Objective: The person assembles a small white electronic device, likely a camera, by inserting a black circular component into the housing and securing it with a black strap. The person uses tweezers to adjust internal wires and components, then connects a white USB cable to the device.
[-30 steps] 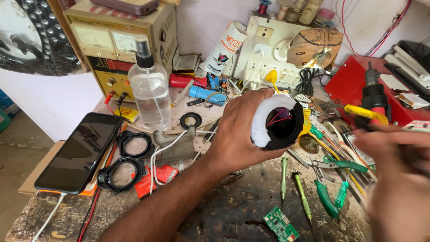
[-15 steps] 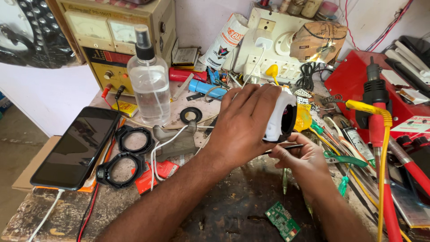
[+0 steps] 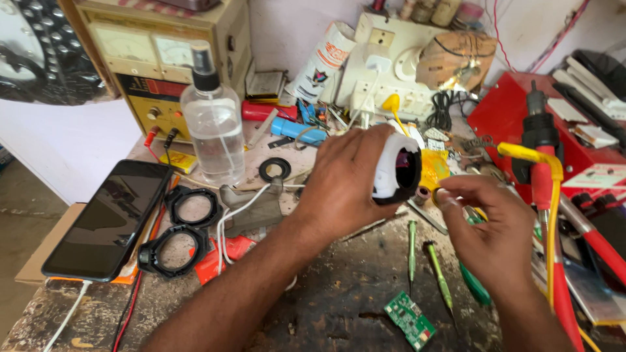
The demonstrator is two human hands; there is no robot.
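The left hand (image 3: 349, 186) was wrapped firmly around a white, rounded housing (image 3: 393, 168) and held it up above the workbench (image 3: 326, 306), its dark open mouth turned toward the right hand (image 3: 492, 228). That right hand hovered just beside the opening with thumb and forefinger pinched together; they seemed to be nipping something small, but I could not tell what it was, or whether anything was there at all. The housing looked hollow and stripped: inside I could see only darkness and a hint of red. A small green circuit board (image 3: 409, 319) lay loose on the bench near the front edge, and two black plastic rings (image 3: 175, 231) sat apart on the left beside a dark phone (image 3: 111, 218) with a cable in it. Two green-handled screwdrivers (image 3: 427, 261) lay on the bench below the hands, untouched. From that I judged the piece was open and its parts spread about, with the work on its inside in hand and closing it up not yet done. A clear spray bottle (image 3: 213, 127) stood behind the rings, in front of a yellowed power supply (image 3: 163, 58), and a red and yellow soldering tool (image 3: 548, 195) leaned at the right.
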